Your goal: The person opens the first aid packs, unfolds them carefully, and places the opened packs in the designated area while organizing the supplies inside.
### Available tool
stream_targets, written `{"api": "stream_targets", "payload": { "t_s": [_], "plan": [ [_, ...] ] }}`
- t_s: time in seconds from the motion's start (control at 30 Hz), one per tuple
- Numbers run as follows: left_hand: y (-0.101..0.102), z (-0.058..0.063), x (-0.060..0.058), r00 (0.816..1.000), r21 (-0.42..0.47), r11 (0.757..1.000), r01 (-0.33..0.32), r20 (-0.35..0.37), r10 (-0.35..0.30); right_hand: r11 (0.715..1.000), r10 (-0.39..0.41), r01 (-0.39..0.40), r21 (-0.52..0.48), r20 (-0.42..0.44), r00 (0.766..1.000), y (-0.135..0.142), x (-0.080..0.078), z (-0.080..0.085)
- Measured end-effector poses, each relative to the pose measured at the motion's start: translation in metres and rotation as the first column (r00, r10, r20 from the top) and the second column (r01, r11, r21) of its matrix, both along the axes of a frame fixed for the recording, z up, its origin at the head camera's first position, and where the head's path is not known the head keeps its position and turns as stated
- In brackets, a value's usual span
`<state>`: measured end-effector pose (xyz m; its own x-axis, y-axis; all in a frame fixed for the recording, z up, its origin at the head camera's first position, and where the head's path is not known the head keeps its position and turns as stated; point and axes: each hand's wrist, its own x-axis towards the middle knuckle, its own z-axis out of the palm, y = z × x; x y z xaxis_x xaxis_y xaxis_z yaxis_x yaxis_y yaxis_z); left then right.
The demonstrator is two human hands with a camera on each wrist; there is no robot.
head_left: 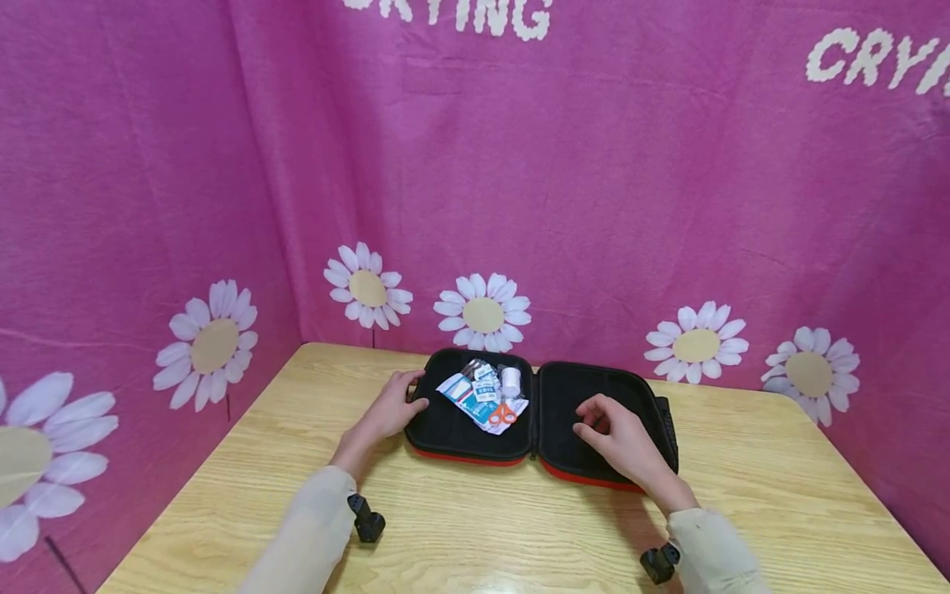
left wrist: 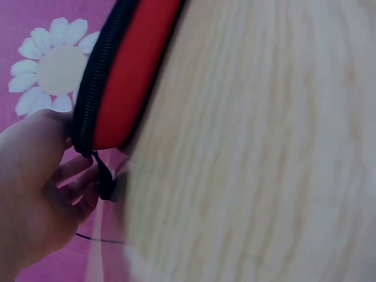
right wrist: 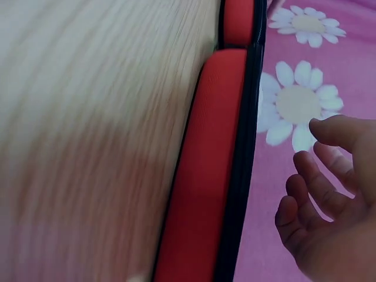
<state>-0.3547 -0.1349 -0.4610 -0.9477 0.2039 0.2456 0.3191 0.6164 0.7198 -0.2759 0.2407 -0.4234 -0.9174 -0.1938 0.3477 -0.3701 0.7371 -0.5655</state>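
A red zip case (head_left: 469,456) with a black lining lies unfolded on the table. Its left half holds orange-handled scissors (head_left: 502,414), a white roll (head_left: 511,381), small blue-and-white packets (head_left: 485,388) and a larger blue-and-white packet (head_left: 463,394). My left hand (head_left: 389,410) grips the outer left rim, thumb over the edge; the left wrist view shows fingers beside a black zipper pull (left wrist: 104,176). Above the bare right half hovers my right hand (head_left: 619,437), fingers loosely bent, with nothing in it. The right wrist view shows it apart from the rim.
A light wooden table (head_left: 475,528) carries the case near its back edge. Behind and to the left hangs a pink cloth (head_left: 579,190) with printed daisies. A black mesh strip (head_left: 666,425) runs along the case's right side.
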Motion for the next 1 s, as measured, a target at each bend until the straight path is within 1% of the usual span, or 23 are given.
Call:
{"api": "stream_targets", "payload": {
  "t_s": [0.17, 0.37, 0.47, 0.67, 0.87, 1.0],
  "plan": [
    [0.000, -0.006, -0.006, 1.000, -0.030, 0.999, -0.015, -0.014, 0.015, 0.999, 0.035, -0.035, -0.009, 0.007, 0.999, -0.019, -0.011, 0.002],
    [0.000, -0.007, -0.005, 0.999, -0.083, 0.996, -0.037, -0.010, 0.036, 0.998, 0.069, -0.069, 0.000, 0.012, 0.998, -0.036, -0.021, 0.002],
    [0.001, -0.007, -0.003, 0.999, -0.078, 0.996, -0.042, -0.015, 0.041, 0.997, 0.080, -0.080, 0.011, 0.026, 0.996, -0.043, -0.025, 0.003],
    [0.003, -0.009, -0.002, 0.999, -0.036, 0.999, -0.038, 0.015, 0.038, 0.995, 0.097, -0.098, 0.023, 0.056, 0.994, -0.054, -0.033, 0.002],
    [0.003, -0.010, -0.003, 0.998, -0.047, 0.998, -0.043, 0.035, 0.045, 0.990, 0.129, -0.133, 0.050, 0.067, 0.989, -0.063, -0.040, 0.001],
    [0.002, -0.008, -0.001, 0.998, -0.051, 0.998, -0.036, 0.045, 0.039, 0.988, 0.141, -0.145, 0.061, 0.071, 0.987, -0.070, -0.045, 0.000]
  ]
}}
